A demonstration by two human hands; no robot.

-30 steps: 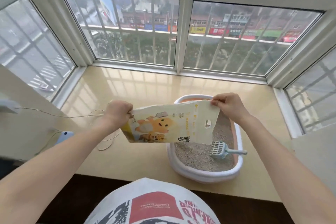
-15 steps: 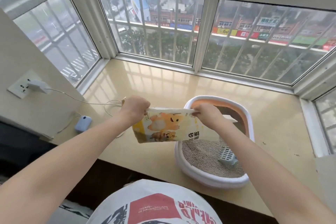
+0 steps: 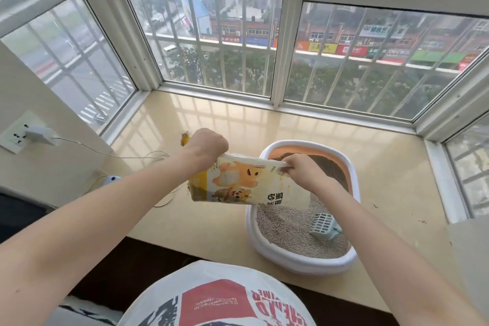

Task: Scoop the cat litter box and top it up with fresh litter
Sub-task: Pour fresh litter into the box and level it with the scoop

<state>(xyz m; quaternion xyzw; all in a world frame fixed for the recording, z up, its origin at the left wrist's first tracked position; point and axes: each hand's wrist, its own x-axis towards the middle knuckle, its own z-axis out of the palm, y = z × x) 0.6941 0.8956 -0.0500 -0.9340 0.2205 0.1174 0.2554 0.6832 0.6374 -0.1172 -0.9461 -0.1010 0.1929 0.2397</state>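
**Litter bag held in both hands beside the box**

I am watching both hands holding the litter bag (image 3: 246,182) up above the sill (image 3: 201,222), at the left edge of the litter box (image 3: 304,259). The left hand (image 3: 205,144) is clenching the bag's upper left corner, fingers curled tight round it. The right hand (image 3: 304,169) is pinching the top edge further right, fingers and thumb closed on the white strip there. The bag is lying on its side, its printed face with the orange cartoon animals turned toward me, and its right end is overlapping the box's near left rim.

The box is sitting on the beige sill near the right side, a white tub with an orange inner wall, and grey litter is covering its floor. A pale scoop (image 3: 324,225) is lying in the litter at the near right, partly behind the right forearm.

To the left, a white cable (image 3: 111,152) is trailing across the sill from a charger (image 3: 42,135) plugged into the wall.
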